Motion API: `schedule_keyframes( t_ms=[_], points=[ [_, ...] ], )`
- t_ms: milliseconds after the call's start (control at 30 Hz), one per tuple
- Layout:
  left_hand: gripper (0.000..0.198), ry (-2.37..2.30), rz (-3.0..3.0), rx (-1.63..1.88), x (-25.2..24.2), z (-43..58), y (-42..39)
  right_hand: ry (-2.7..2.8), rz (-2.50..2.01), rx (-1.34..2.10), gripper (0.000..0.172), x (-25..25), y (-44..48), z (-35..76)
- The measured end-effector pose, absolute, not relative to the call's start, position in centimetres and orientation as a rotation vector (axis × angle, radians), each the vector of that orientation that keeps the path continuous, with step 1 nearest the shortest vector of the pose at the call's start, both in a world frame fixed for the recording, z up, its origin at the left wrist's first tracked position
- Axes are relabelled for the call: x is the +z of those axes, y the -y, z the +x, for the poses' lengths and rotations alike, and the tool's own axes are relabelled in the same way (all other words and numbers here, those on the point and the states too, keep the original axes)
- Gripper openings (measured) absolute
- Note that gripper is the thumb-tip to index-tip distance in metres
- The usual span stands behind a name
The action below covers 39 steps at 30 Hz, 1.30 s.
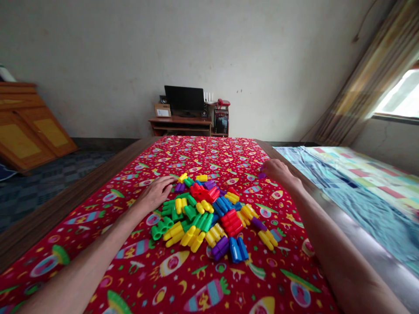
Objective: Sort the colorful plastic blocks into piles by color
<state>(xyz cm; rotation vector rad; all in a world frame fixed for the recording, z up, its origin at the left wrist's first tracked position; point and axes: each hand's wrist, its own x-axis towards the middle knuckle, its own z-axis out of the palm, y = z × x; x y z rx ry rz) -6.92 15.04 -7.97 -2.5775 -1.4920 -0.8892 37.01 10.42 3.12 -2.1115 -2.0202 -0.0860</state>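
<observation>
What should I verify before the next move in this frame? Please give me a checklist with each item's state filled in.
1. Both hands in view: ok; the left hand is beside the pile of blocks, the right hand off to its far right.
2. Right hand's hold on the purple block: cannot tell; it shows at the fingertips, partly covered.
3. Left hand free of contact with the blocks: cannot tell; its fingertips are very near the pile's edge.
4. All blocks together in the pile: not ok; that purple block is apart from it.
5. Pile fully on the red cloth: ok.
</observation>
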Motion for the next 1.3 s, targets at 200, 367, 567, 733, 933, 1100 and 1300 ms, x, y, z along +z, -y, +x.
schedule_keyframes(
  t_ms=[200, 367, 567, 733, 933, 1100, 1300],
  points=[
    [0.045, 1.495, -2.578, -0.9, -8.0, -6.9, -15.1, 2.355, -1.618, 0.028, 0.027, 2.2, -9.5, 29.3],
    [0.048, 1.5, -2.573, -0.894, -7.9, -6.8, -14.9, 2.606, -1.395, 0.279, 0.021, -0.7, -9.2, 25.0],
    [0.047, 1.497, -2.571, -0.895, -7.9, -6.8, -15.0, 2.459, -1.354, 0.754, 0.019, -0.4, -10.2, 26.2],
    [0.046, 1.478, -2.588, -0.886, -8.0, -7.0, -15.0, 2.161, -1.261, 0.779, 0.03, 1.1, -11.4, 29.6],
    [0.047, 1.495, -2.55, -0.892, -8.3, -7.1, -15.2, 1.873, -1.428, 0.607, 0.039, 1.6, -12.9, 36.3],
    [0.047, 1.516, -2.526, -0.907, -8.3, -7.0, -15.3, 1.711, -1.591, 0.649, 0.039, 1.2, -12.9, 39.9],
    [0.044, 1.541, -2.541, -0.903, -8.4, -7.0, -15.3, 1.885, -1.329, 0.909, 0.044, 1.5, -12.3, 37.0]
  ],
)
